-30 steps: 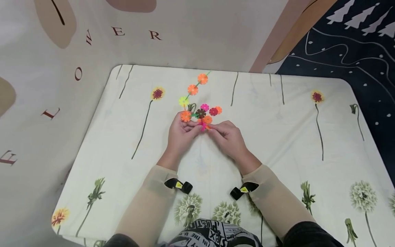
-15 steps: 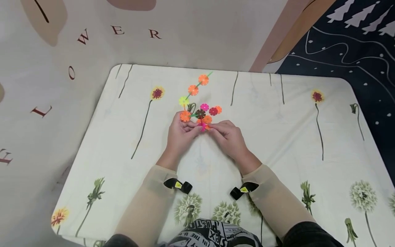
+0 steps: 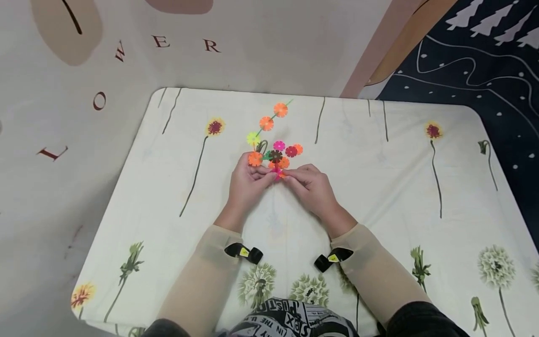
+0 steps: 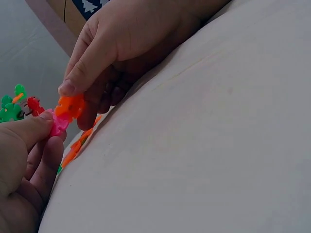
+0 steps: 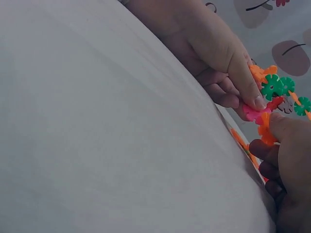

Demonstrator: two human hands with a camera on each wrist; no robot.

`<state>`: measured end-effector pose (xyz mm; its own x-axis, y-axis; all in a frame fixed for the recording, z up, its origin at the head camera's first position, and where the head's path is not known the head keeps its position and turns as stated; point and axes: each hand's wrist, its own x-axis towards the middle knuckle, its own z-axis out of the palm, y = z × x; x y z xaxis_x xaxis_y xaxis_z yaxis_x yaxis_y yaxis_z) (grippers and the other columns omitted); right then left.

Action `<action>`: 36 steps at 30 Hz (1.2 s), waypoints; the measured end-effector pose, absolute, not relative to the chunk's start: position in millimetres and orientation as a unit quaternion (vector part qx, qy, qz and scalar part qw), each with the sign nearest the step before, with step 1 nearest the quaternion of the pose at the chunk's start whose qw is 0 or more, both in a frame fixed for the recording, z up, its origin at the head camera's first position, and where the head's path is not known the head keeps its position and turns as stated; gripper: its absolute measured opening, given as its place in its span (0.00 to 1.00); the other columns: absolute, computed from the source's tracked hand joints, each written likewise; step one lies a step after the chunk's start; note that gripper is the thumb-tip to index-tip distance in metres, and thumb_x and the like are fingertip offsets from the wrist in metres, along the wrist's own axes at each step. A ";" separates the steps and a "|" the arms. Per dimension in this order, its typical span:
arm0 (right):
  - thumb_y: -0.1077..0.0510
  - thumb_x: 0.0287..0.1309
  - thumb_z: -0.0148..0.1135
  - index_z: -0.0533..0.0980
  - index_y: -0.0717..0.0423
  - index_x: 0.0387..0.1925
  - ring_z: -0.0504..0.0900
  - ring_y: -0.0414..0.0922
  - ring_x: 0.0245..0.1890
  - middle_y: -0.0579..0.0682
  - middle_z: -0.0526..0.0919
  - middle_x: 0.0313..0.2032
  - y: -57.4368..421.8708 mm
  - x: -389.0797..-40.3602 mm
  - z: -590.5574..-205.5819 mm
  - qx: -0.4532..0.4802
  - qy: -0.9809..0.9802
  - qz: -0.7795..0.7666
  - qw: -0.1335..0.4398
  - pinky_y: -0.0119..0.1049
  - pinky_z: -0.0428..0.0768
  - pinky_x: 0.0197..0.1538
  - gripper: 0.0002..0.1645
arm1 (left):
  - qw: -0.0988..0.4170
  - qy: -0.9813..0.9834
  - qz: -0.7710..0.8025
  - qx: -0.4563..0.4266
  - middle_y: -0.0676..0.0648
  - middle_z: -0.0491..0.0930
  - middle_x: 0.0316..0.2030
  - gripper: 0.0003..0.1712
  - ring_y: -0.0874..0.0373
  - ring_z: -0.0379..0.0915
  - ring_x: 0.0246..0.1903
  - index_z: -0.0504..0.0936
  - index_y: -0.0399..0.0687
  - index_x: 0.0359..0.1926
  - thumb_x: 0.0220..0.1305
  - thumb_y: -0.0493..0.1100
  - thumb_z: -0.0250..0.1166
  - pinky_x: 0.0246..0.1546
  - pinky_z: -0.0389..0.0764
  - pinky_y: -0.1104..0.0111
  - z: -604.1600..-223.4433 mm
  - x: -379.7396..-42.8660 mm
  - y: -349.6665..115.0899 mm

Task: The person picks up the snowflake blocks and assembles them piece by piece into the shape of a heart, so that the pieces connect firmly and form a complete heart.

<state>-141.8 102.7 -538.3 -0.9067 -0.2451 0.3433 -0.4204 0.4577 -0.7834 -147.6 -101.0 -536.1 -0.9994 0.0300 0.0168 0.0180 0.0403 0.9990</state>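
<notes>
My left hand [image 3: 247, 182] pinches a pink snowflake disc [image 4: 59, 124], a notched plastic building piece, between thumb and fingers. Facing it, my right hand [image 3: 313, 187] pinches an orange snowflake disc [image 4: 70, 106], whose edge meets the pink one in both wrist views. The pink disc belongs to a joined cluster with a dark brown disc [image 3: 275, 156], a dark red disc [image 3: 291, 151] and green discs [image 5: 272, 86]. From the cluster's left side a chain runs up past a yellow disc [image 3: 253, 138] to orange discs [image 3: 266, 123]. Fingertips partly hide the joint.
The white tablecloth [image 3: 278, 224] under the hands carries printed flowers and stems. Behind the table stands a pale wall hanging [image 3: 273, 51] with letters, and a dark blue one with white trees [image 3: 471, 56] is at the right.
The chain of orange and yellow discs has shifted slightly to the right. Both hands keep their pinch in almost the same place.
</notes>
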 end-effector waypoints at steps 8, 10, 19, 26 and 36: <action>0.58 0.71 0.72 0.89 0.56 0.55 0.83 0.48 0.51 0.51 0.91 0.45 101.3 -142.2 -539.4 0.177 -0.848 0.492 0.090 0.47 0.83 0.54 0.14 | 0.016 0.719 0.695 0.006 0.43 0.89 0.40 0.31 0.51 0.90 0.41 0.74 0.41 0.66 0.65 0.33 0.76 0.44 0.89 0.64 -535.2 -149.0 -102.2; 0.57 0.73 0.68 0.87 0.57 0.57 0.81 0.49 0.55 0.51 0.90 0.50 101.2 -142.9 -538.5 0.163 -0.848 0.497 0.089 0.49 0.80 0.59 0.15 | 0.014 0.718 0.696 -0.001 0.42 0.88 0.41 0.31 0.51 0.89 0.41 0.74 0.41 0.66 0.66 0.33 0.76 0.45 0.89 0.64 -534.6 -149.6 -102.6; 0.58 0.72 0.62 0.85 0.57 0.61 0.66 0.58 0.71 0.56 0.80 0.67 102.7 -146.3 -539.6 0.156 -0.885 0.434 0.060 0.57 0.66 0.71 0.20 | 0.000 0.703 0.711 -0.018 0.40 0.87 0.42 0.30 0.50 0.89 0.43 0.73 0.41 0.65 0.67 0.30 0.74 0.46 0.88 0.64 -533.8 -150.9 -101.0; 0.50 0.71 0.64 0.80 0.51 0.69 0.56 0.63 0.75 0.59 0.66 0.77 102.4 -143.7 -535.1 0.181 -0.935 0.304 0.005 0.61 0.63 0.72 0.28 | -0.008 0.695 0.719 -0.017 0.40 0.87 0.43 0.28 0.51 0.89 0.42 0.72 0.40 0.64 0.67 0.28 0.72 0.46 0.88 0.64 -534.6 -152.0 -100.9; 0.53 0.70 0.67 0.87 0.53 0.51 0.61 0.60 0.73 0.58 0.73 0.73 101.9 -143.2 -535.7 0.176 -0.925 0.336 0.022 0.58 0.65 0.71 0.14 | -0.015 0.696 0.718 -0.027 0.41 0.86 0.43 0.25 0.52 0.88 0.45 0.71 0.39 0.63 0.70 0.31 0.71 0.48 0.88 0.65 -536.3 -152.7 -101.9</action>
<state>-143.2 101.9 -535.7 -0.9368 -0.3119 0.1585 -0.3410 0.7123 -0.6134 -152.7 -101.9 -536.3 -0.9981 -0.0583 -0.0174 -0.0155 -0.0320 0.9994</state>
